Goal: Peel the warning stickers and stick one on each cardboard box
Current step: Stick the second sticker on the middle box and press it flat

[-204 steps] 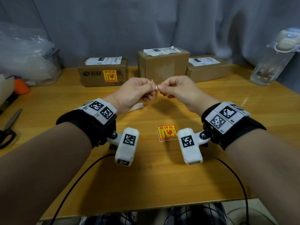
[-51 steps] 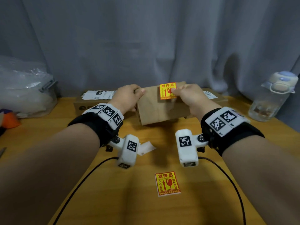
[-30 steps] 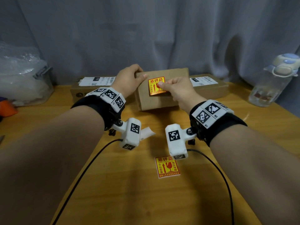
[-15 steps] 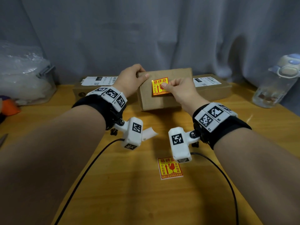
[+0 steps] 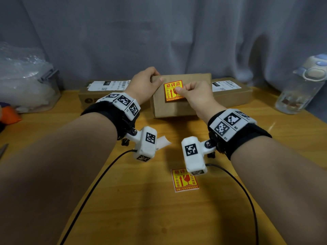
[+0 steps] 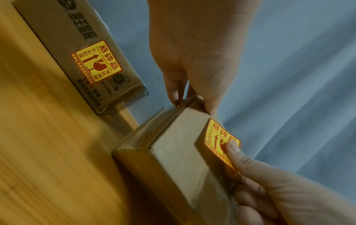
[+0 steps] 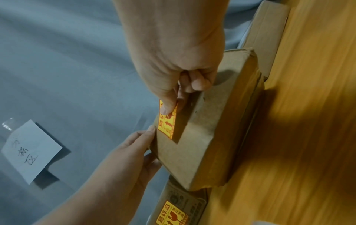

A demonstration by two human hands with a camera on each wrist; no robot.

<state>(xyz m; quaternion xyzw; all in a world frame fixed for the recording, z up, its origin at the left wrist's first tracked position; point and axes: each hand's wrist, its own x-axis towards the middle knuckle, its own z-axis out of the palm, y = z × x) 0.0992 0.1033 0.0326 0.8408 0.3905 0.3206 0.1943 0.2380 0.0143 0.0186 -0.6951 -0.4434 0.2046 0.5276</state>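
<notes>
1. Middle cardboard box [image 5: 180, 103], upright on wooden table [image 5: 159, 209]; yellow-and-red warning sticker [image 5: 172, 90] on front face, headed "易碎品", with "小心轻放" beside an arrow.
2. Left hand [image 5: 145, 85]: fingers curled over the box's upper left corner, gripping it.
3. Right hand [image 5: 196, 96]: fingers curled, thumb pressed on the sticker's right edge.
4. Left cardboard box [image 6: 77, 50], already stickered: "易碎品", "勿压勿摔".
5. Right cardboard box [image 5: 231, 94], white shipping label on top.
6. Spare warning sticker [image 5: 184, 180] flat on table, near edge.
7. Paper note [image 7: 29, 150] on curtain, handwriting unclear.
</notes>
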